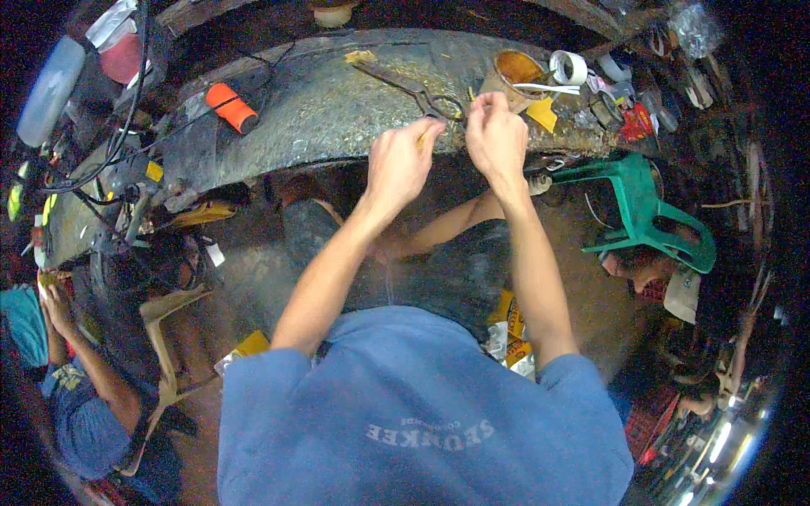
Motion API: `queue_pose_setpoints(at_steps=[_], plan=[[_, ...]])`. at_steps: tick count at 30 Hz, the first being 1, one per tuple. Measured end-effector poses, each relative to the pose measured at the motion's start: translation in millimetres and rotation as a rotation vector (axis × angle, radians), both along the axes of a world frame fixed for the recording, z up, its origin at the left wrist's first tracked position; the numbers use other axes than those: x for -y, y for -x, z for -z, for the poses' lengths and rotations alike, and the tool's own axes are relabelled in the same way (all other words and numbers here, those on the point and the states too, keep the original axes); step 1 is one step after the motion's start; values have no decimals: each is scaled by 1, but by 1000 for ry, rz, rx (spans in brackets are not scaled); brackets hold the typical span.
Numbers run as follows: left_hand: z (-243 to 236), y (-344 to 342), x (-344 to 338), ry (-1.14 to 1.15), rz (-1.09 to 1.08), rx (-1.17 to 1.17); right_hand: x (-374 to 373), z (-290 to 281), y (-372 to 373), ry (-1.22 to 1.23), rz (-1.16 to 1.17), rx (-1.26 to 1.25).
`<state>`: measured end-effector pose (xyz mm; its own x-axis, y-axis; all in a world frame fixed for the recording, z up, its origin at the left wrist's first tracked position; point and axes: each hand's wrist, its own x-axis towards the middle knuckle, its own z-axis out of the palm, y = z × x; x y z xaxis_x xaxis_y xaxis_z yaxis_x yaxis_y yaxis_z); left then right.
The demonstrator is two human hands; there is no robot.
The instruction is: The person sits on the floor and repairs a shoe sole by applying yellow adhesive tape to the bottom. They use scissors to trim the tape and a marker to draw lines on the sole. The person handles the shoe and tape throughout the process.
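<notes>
head view: only one view; we look down over our blue shirt at both hands raised at the near edge of the worktop (337,110).
left hand (398,164): fist curled, fingers closed in a pinch on a small thin yellowish piece (419,139) that pokes out near the knuckles; we can't make out what the piece is, too small and blurred.
right hand (496,135): fingers pinched shut at the top, just beside the left hand; whether they grip the same piece or a fine strand, we can't tell.
work item location: held in the air between both hands, above the worktop's near edge, just in front of the scissors (413,88).
scissors: lying flat on the worktop, untouched, handles toward our hands.
progress: our read is mid-step, fine two-handed work on the small piece is underway; no finished item shows on the worktop, so we judge most of the job is still ahead.
done so far: piece picked up and held in both hands; nothing more is legible.
left to do: whatever the pinch work is, it isn't set down yet; scissors not yet taken up.
nearby: orange spool (231,106) well to the left, brown cup (513,74) and white tape roll (569,67) just right of our hands, yellow scrap (542,114) beside the cup.
off-worktop: green plastic chair (650,215) to the right; another person in blue (80,405) sits lower left, apart from us.
</notes>
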<state>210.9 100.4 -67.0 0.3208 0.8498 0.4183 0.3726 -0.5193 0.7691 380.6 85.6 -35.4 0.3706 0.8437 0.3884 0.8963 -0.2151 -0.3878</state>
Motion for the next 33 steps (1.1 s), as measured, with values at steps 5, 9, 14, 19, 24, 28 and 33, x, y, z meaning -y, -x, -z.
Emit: queue_pose_setpoints(at_steps=[5,9,14,19,24,28,33], plan=[[-8,-22,-41,-169,30,-711,21,-10,-7,-206,-51,-299],[-5,-12,-52,-315,98,-595,27,2,-9,-185,-93,-449],[-11,27,-56,-300,203,-668,15,25,-14,-236,-224,-90],[-29,41,-66,-148,142,-531,-4,31,-12,2,-326,138],[-25,-10,-89,-191,50,-624,-9,28,-13,32,-340,224],[-11,-32,-100,-299,95,-824,-6,31,-13,59,-362,337],[-6,-36,-106,-348,187,-899,-3,27,-3,91,-314,332]])
